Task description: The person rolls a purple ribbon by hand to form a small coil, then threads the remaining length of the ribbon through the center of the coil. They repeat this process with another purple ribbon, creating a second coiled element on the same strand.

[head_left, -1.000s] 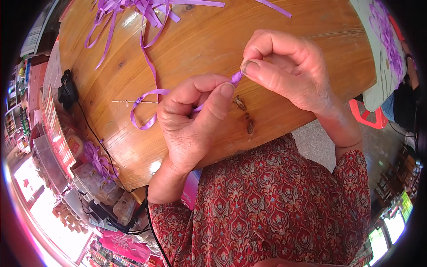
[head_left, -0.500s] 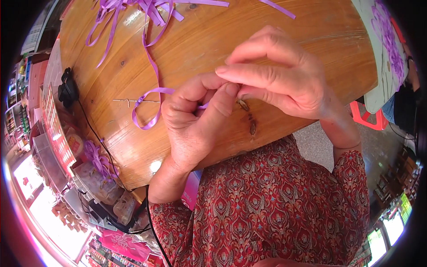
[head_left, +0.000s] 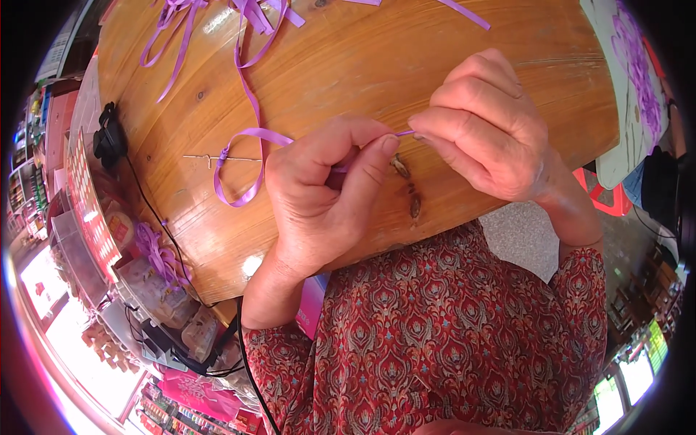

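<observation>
purple ribbon taut between both hands, above wooden table

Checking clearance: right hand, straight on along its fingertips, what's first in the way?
Probably the left hand, at its pinched fingertips. Only a short stretch of purple ribbon, gripped by the right hand, shows between them. Depth is unclear from this single view.

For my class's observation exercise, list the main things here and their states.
Left hand, pinching purple strand
Right hand, pinching it too
Purple strand, straight between them
Ribbon loop, open, beside left hand
Thin rod, crossed by ribbon loop
Loose ribbons, overlapping, partly out of view
Black device, corded
</observation>
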`<state>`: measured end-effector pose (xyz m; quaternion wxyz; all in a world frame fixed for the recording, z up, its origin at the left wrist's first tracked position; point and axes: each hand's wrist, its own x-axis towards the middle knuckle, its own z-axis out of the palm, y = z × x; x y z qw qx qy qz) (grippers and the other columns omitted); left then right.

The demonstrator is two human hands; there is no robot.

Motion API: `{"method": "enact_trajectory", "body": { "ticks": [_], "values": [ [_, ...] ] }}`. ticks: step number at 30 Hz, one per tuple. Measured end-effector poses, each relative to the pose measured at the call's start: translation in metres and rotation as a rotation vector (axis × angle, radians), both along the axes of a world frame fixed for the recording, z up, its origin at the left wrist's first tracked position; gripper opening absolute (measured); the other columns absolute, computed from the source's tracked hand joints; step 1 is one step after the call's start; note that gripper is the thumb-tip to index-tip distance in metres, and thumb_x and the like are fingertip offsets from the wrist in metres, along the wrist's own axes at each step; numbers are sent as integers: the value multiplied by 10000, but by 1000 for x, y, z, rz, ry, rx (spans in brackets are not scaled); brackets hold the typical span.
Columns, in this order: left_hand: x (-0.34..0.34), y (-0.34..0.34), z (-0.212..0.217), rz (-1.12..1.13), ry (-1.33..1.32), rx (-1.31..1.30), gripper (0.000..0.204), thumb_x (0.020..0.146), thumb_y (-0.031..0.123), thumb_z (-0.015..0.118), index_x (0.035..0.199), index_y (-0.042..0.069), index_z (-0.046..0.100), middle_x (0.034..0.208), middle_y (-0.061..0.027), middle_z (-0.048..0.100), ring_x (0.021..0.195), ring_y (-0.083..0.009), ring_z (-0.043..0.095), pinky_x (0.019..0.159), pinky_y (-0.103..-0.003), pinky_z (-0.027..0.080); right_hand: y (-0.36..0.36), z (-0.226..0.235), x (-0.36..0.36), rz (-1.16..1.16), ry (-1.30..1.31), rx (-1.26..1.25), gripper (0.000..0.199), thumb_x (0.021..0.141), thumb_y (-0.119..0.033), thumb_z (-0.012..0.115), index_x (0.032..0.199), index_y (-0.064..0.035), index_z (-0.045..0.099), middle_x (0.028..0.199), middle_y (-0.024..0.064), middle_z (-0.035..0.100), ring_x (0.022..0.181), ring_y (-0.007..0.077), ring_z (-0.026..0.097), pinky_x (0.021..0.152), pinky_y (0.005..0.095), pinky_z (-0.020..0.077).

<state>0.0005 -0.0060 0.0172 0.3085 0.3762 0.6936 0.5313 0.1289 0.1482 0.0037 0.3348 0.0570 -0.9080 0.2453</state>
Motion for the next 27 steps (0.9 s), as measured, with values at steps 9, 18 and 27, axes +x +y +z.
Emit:
{"method": "enact_trajectory", "body": {
  "ticks": [9, 18, 27],
  "values": [
    [-5, -1, 1, -13, 19, 100, 13, 823, -19, 638, 810, -19, 634, 617, 23, 534, 547, -19, 440, 472, -180, 338, 5, -3, -2, 4, 51, 12, 233, 610, 23, 738, 818, 20, 633, 730, 66, 542, 647, 216, 508, 590, 331, 399],
    [-28, 5, 1, -122, 503, 209, 241, 798, -13, 662, 1035, -10, 616, 972, -79, 599, 873, -126, 571, 678, -210, 434, 32, 0, 21, -316, -281, -184, 190, 779, 58, 623, 958, 3, 649, 852, 103, 598, 775, 264, 571, 708, 348, 458],
    [-76, -77, -3, 283, 847, -209, 239, 712, 50, 725, 931, 12, 640, 895, -113, 580, 831, -244, 562, 716, -328, 455, 32, 10, -12, -298, -238, 163, 369, 796, -10, 634, 1160, -58, 596, 1075, 88, 584, 973, 264, 565, 887, 349, 429]
  ]
}}
